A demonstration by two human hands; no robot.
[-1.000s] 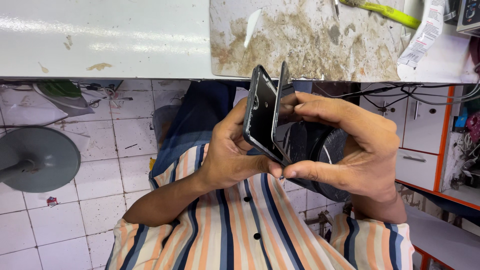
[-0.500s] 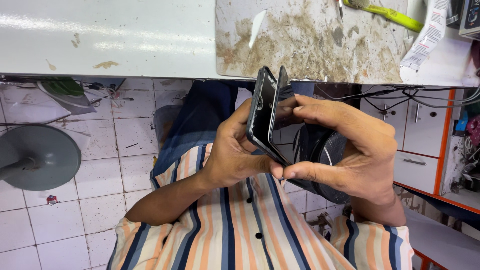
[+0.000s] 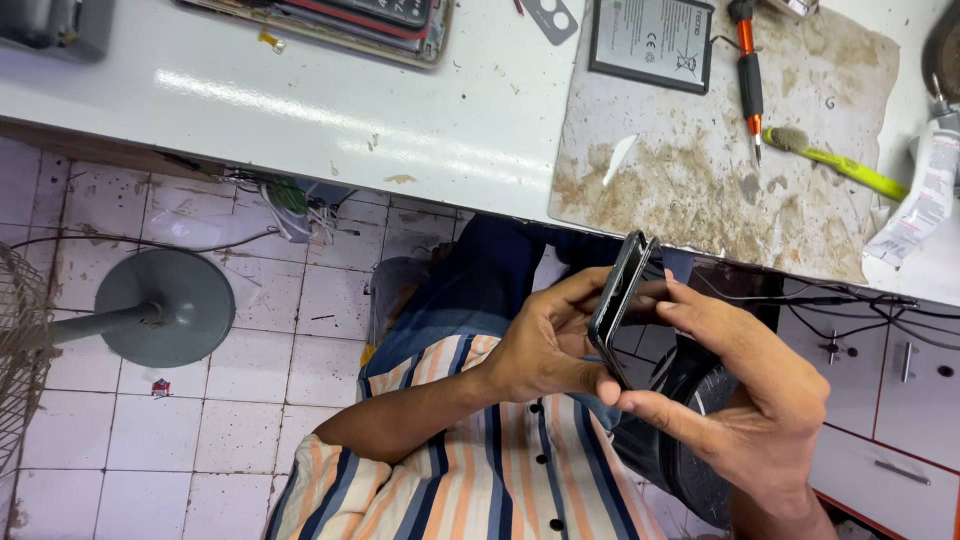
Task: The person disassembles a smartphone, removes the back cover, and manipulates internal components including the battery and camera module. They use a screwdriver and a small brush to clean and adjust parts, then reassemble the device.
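Observation:
A black smartphone (image 3: 618, 295) is held edge-on over my lap, below the bench edge. My left hand (image 3: 545, 345) grips it from the left side, fingers wrapped around its back. My right hand (image 3: 745, 385) clasps it from the right, with the thumb at the phone's lower corner and the fingers pressing along its face. The phone's screen and back seem slightly parted along the edge. My striped shirt (image 3: 470, 480) fills the lower middle of the view.
A white workbench (image 3: 400, 110) spans the top with a stained mat (image 3: 720, 170), a flat black battery (image 3: 652, 42), an orange-handled screwdriver (image 3: 748, 75), a yellow-green brush (image 3: 830, 162) and a white tube (image 3: 915, 195). A fan base (image 3: 160, 305) stands on the tiled floor at left. Drawers (image 3: 890, 400) are at right.
The view has tilted up, showing more of the benchtop. Both hands keep hold of the phone, now lower and further right in view, with my right fingers shifted along its face.

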